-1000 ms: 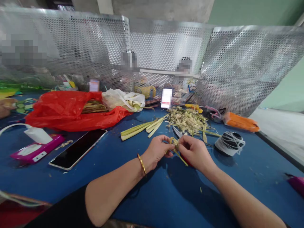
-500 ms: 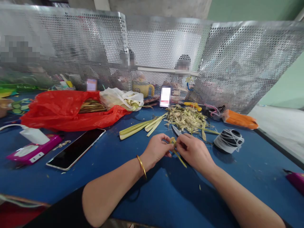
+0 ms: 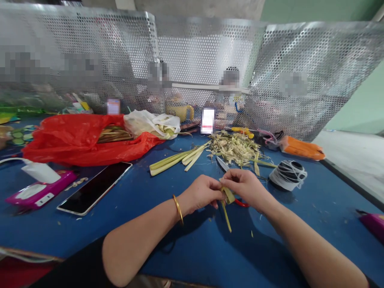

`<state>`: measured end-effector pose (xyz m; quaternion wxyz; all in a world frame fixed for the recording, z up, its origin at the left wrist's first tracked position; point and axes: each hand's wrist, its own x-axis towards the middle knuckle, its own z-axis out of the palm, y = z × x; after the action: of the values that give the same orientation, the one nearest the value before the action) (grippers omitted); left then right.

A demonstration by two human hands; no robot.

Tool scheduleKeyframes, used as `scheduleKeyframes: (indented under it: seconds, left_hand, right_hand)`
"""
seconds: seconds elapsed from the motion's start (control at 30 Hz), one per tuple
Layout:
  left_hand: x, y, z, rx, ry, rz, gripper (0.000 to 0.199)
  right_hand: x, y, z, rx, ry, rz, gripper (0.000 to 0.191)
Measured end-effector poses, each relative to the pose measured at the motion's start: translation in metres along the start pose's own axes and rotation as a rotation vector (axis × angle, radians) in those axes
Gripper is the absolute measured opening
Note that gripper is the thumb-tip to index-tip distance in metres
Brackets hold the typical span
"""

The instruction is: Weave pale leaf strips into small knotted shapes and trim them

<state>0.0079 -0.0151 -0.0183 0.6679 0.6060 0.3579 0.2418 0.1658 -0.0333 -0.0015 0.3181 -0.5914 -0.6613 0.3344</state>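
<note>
My left hand (image 3: 207, 193), with a gold bangle at the wrist, pinches a small folded piece of yellow-green plant strip (image 3: 229, 196). From the other side, the thumb and fingers of my right hand (image 3: 244, 185) are closed on the top of the same piece. A narrow stalk (image 3: 227, 219) hangs down below the fingers. Scissors (image 3: 222, 164) lie under my hands, their blade pointing away and a red handle loop showing by my right hand. Beyond them is a heap of shredded plant bits (image 3: 235, 148). Longer pale green strips (image 3: 171, 161) lie to its left.
A spool of grey-white thread (image 3: 288, 176) stands at right, near an orange packet (image 3: 303, 148). On the left are a phone (image 3: 96, 188), a magenta power strip (image 3: 42, 190) and a red plastic bag (image 3: 72, 140). A perforated metal screen (image 3: 204, 52) closes off the back, with people behind it.
My right hand has risen slightly and spread a wider flap of the strip. The hanging stalk now points more steeply down. The scissors' red handle has come into view.
</note>
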Motion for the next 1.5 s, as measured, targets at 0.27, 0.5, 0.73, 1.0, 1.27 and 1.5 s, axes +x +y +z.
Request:
scheduleKeyframes:
  seconds: [0.27,0.5,0.73,1.0,1.27,1.5]
  left_hand:
    - [-0.003,0.0,-0.004,-0.056,-0.196,-0.038,0.015]
    - [-0.008,0.011,-0.001,-0.047,-0.097,-0.107,0.024]
    - [-0.009,0.003,0.006,0.172,-0.028,-0.016,0.023]
    - [-0.007,0.009,0.004,0.024,0.076,-0.048,0.017]
    - [-0.002,0.013,-0.007,-0.188,0.119,-0.158,0.024]
    - [-0.002,0.012,-0.004,-0.245,0.206,-0.204,0.02]
  right_hand:
    - [0.005,0.001,0.002,0.562,0.218,0.168,0.023]
    - [0.006,0.0,0.003,0.627,0.229,0.186,0.025]
    - [0.001,-0.004,0.011,0.64,0.172,-0.012,0.029]
    - [0.004,0.001,0.001,0.211,0.222,-0.132,0.023]
    - [0.004,0.005,-0.005,-0.554,0.148,-0.266,0.014]
    - [-0.001,0.0,-0.005,-0.617,0.363,-0.509,0.012]
